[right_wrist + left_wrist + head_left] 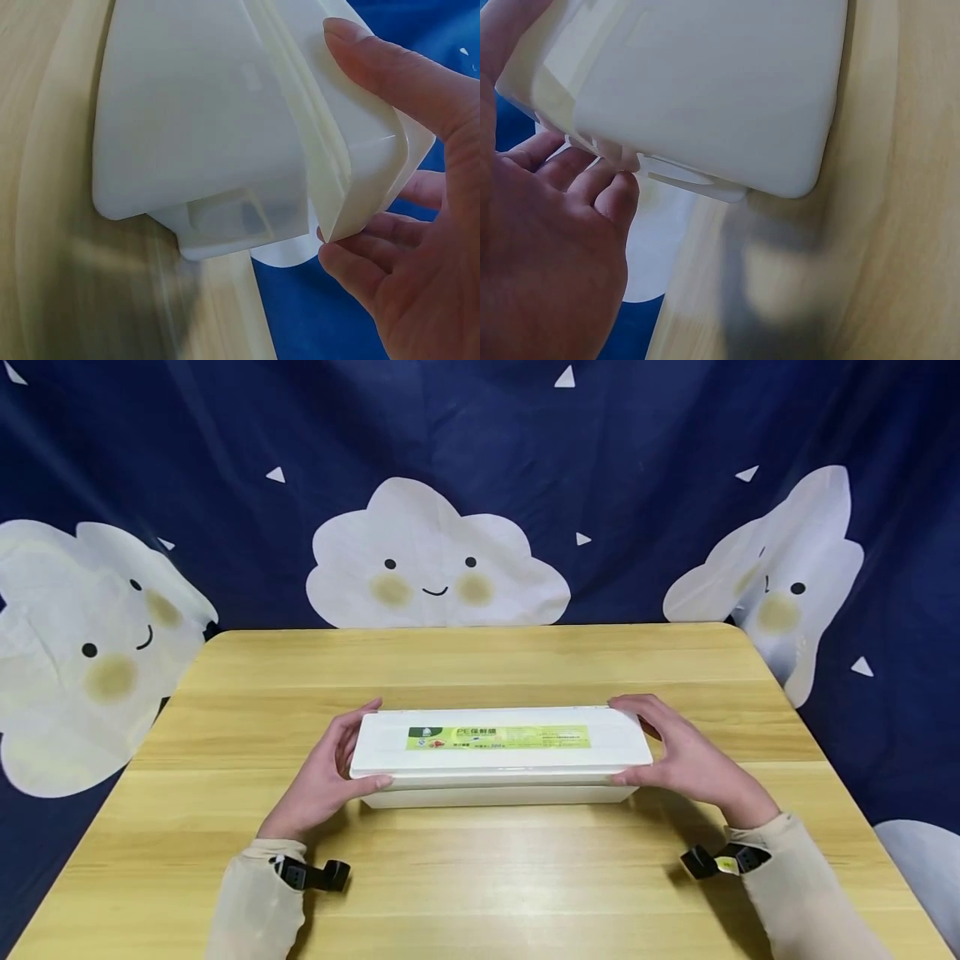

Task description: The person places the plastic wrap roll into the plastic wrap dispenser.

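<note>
Dark blue cloth (465, 427) hangs as the backdrop, printed with small white triangles and smiling clouds, one cloud (438, 547) centred just behind the far edge of the table (525, 877), which has a pale wood-grain top. Observed from where I stand: one long white box (495, 797) rests at about the middle of the tabletop, long side across the person's front. Its lid (386, 745) is on top, with a yellow-green label (498, 737) that carries printed characters, "PE" among them. Left hand (318, 785): at the box's left end, partly open to span the lid front to back, thumb on the front edge, fingers bent round the end and toward the rear corner; it grips the lid. Right hand (693, 764): mirrored at the right end, similar spread, thumb along the lid's front side, fingertips curled at its end edge; it also grips the lid. Right wrist view: a pale strip separates lid and lower body along the front; whether the lid is fully seated, I cannot tell. Below it, a recess (232, 214) shows in the box's end. Both forearms wear beige sleeves (806, 893), with a black device (296, 872) strapped at the left wrist and another at the right.
</note>
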### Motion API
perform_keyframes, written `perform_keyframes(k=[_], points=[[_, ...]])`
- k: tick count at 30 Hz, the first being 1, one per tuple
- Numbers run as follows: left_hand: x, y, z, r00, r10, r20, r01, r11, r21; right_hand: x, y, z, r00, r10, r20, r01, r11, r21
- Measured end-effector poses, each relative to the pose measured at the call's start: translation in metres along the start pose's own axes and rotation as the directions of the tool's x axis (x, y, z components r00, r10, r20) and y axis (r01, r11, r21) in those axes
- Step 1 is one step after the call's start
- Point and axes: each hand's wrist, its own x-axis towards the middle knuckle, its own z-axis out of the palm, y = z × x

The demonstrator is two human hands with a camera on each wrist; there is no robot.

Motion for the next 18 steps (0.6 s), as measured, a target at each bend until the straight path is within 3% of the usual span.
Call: perform_keyframes(k=[8,18], points=[[-0.0002,-0.0020,0.0023,1.000,-0.001,0.017,0.001,1.000,-0.019,-0.0033,0.0069,0.0039,1.000,0.005,0.008,-0.004,1.000,-0.010],[-0.0009,-0.0025,0.0027,1.000,-0.004,-0.011,0.003,0.999,-0.039,-0.0016,0.0051,0.0071,0.998,0.044,0.033,-0.044,0.999,0.019]])
